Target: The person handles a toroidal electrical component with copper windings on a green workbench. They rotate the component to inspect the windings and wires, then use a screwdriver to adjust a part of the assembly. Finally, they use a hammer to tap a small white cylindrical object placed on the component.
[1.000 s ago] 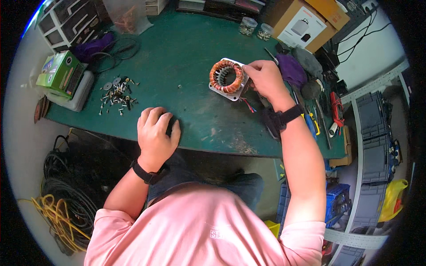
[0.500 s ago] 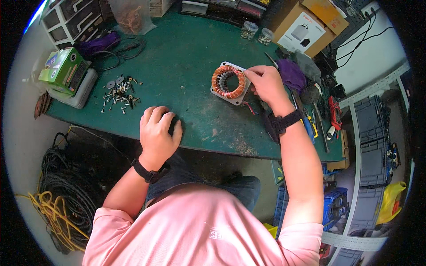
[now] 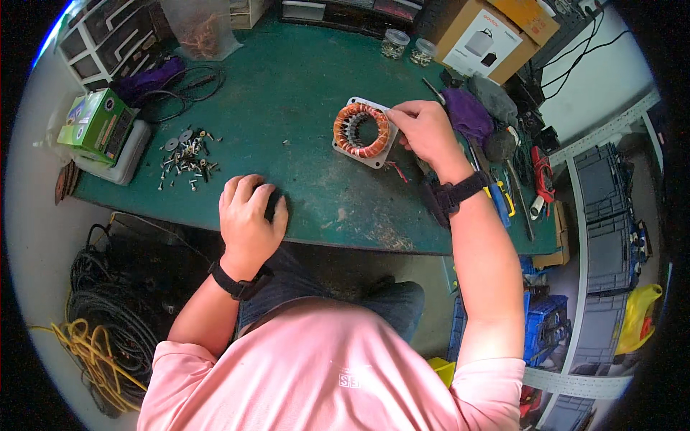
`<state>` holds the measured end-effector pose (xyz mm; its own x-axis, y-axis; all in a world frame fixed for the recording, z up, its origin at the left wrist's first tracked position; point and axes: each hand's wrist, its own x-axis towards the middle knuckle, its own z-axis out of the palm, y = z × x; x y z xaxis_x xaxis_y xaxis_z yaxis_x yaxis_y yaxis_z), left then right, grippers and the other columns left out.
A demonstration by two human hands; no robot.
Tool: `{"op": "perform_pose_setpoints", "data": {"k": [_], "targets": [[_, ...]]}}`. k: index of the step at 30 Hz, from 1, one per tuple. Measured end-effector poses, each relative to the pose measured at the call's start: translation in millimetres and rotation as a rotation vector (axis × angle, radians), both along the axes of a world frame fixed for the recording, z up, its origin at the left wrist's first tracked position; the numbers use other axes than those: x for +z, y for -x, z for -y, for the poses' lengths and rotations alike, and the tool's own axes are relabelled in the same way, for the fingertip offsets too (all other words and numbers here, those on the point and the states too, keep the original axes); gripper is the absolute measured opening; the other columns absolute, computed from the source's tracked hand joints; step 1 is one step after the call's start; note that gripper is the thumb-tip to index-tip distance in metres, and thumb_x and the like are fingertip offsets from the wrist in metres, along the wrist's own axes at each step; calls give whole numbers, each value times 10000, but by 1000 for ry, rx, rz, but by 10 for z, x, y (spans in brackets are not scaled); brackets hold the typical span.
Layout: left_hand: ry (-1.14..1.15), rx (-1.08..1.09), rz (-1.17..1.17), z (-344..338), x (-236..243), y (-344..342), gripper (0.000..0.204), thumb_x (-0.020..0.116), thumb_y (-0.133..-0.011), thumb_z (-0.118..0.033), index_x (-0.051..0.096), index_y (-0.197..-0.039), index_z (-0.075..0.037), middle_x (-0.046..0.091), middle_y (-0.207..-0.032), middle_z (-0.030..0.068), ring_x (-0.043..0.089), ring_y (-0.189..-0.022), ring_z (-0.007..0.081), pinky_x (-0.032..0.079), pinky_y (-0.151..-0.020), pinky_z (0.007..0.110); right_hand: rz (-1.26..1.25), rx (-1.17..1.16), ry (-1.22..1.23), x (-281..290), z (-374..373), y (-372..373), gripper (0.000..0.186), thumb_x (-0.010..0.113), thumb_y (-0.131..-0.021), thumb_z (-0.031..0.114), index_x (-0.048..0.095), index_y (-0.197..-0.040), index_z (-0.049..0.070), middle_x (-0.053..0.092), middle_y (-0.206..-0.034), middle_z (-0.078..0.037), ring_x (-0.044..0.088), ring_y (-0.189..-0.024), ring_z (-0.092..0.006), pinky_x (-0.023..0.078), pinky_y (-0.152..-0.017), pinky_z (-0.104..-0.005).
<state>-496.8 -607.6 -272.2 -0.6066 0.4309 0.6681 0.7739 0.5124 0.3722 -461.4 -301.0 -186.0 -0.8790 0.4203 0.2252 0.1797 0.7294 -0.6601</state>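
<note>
A motor stator (image 3: pixel 344 141), a ring of orange-brown copper windings on a square grey metal flange, is on the green workbench at centre right. My right hand (image 3: pixel 425 133) pinches the flange's right edge between thumb and fingers; some fingertips are hidden behind the hand. Red lead wires (image 3: pixel 397 171) come out below the flange. My left hand (image 3: pixel 248 214) rests on the bench's front edge, fingers bent and thumb apart, with a dark shadow between them and nothing visible held. Loose screws and washers (image 3: pixel 188 159) lie scattered beyond it to the left.
A green box (image 3: pixel 97 126) sits on a grey case at the left. Two small jars (image 3: pixel 394 44) and a cardboard box (image 3: pixel 480 44) stand at the back. Hand tools and a purple cloth (image 3: pixel 466 115) crowd the right side. Coiled cables (image 3: pixel 108 316) lie on the floor at left.
The whole view has shifted slightly. Both hands and the stator keep nearly the same places on the bench, with my right hand still at the flange's edge.
</note>
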Motion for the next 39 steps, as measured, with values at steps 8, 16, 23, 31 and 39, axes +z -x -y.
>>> {"op": "perform_pose_setpoints", "data": {"k": [8,16,23,31,39], "targets": [[4,-7,-9,-17,2,0,199,731,-733,-72,659,-911,-17,641,-1020,147,584,-984,364,480,-878,449,-5,-6,-41,17,27,3,293,705,-843,277,765,-888,-6,719,-865,-216,700,-807,-378,547,-756,-428],[23,3,-12,-9,5,-1,202,728,-737,-76,664,-916,-7,639,-1025,153,579,-998,370,477,-888,452,15,-31,-71,69,142,0,266,725,-820,277,776,-878,22,719,-864,-219,704,-820,-376,552,-763,-439],[20,-5,-11,-9,-17,6,204,729,-738,-82,662,-915,-5,637,-1026,153,577,-1000,372,475,-889,454,-16,-14,-33,64,161,-68,262,726,-815,259,774,-897,15,720,-864,-220,705,-819,-373,551,-757,-432],[28,5,-6,-3,-10,-2,202,729,-744,-91,664,-920,-16,636,-1032,152,575,-1008,373,470,-899,459,-13,20,-22,70,149,-90,261,716,-844,221,757,-928,-23,720,-839,-187,684,-744,-296,535,-692,-376],[33,3,5,-5,-17,2,197,724,-751,-101,663,-916,-12,636,-1037,156,574,-1021,374,469,-905,459,-30,3,44,13,65,-116,271,726,-841,240,764,-919,-16,730,-858,-208,720,-780,-327,553,-735,-389]]}}
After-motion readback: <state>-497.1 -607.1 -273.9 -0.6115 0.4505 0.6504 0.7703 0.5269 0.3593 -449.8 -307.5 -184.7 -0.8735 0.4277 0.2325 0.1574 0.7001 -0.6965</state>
